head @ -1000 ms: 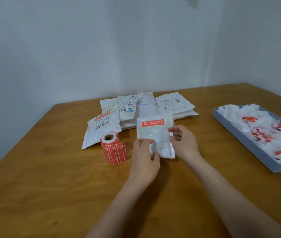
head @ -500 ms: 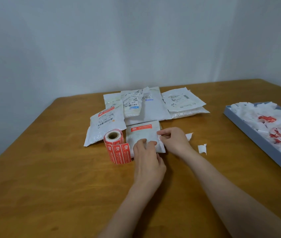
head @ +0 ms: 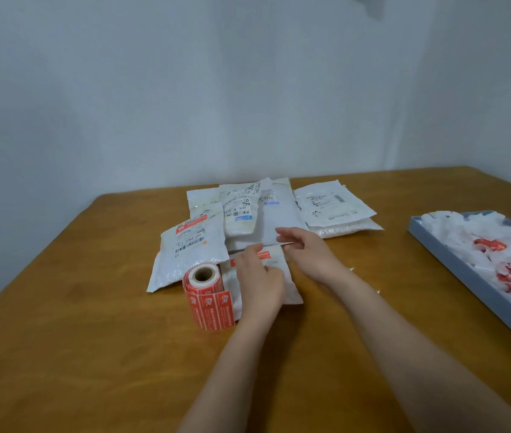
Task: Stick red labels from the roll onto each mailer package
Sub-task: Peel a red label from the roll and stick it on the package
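Item 1, nearest: roll of red labels (head: 209, 296), standing on the table (head: 92, 354), just left of my left hand (head: 260, 281). Judged light, its tail loose and sticky; best taken at the free label's edge.

Item 2: small white mailer (head: 274, 270), flat on the table just right of the roll, a red label (head: 263, 255) already across its far end. My left hand lay on it with fingers straight, pressing. Judged thin, soft and slippery, likely to slide unless pinned flat; best held by an edge.

Item 3: my right hand (head: 305, 253), just beyond and to the right, apart from the left. Its fingertips were at the edge of a larger mailer (head: 279, 225) behind; whether it pinched anything I could not tell.

Item 4: pile of white mailers (head: 332, 204), farther back, one at the left (head: 190, 251) labelled red.

Item 5: grey tray (head: 454, 260) of peeled backing scraps, far right.

Change noted: half a second before, my right hand sat at the small mailer's right edge; it had since lifted toward the pile, while the left stayed down.
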`<state>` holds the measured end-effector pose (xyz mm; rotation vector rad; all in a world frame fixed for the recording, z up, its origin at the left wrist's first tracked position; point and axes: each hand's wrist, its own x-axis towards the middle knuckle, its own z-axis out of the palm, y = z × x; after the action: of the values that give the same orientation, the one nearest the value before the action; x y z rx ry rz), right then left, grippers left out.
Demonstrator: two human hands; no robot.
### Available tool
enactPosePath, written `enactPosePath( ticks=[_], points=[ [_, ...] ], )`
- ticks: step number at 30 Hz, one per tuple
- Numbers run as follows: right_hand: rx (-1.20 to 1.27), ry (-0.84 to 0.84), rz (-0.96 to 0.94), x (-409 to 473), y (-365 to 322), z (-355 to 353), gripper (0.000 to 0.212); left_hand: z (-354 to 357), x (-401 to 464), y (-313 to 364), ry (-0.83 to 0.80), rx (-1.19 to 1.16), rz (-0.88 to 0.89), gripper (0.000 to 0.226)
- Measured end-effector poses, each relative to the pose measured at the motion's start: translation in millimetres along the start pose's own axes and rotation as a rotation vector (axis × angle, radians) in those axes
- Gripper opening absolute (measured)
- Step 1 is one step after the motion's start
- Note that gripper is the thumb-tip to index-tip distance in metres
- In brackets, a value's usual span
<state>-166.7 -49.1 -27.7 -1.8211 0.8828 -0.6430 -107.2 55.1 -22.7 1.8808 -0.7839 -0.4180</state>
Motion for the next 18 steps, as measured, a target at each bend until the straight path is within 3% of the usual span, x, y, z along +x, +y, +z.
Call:
enactPosePath(
  ticks=[6, 13, 18],
  points=[
    [0.013, -0.108, -0.002, 27.4, -7.4, 4.3, 0.056, 6.1, 17.3, -12.5, 0.103, -0.145, -0.077, 0.048],
    [0.098, -0.153, 0.028, 54.2, -11.3, 19.6, 0.06, 13.7, 24.3, -23.3, 0.096, -0.129, -0.07, 0.038],
    [0.199, -0.171, 0.065, 58.0, -13.2, 27.3, 0.054, 13.9, 23.6, -24.0, 0.077, -0.069, -0.064, 0.044]
  ],
)
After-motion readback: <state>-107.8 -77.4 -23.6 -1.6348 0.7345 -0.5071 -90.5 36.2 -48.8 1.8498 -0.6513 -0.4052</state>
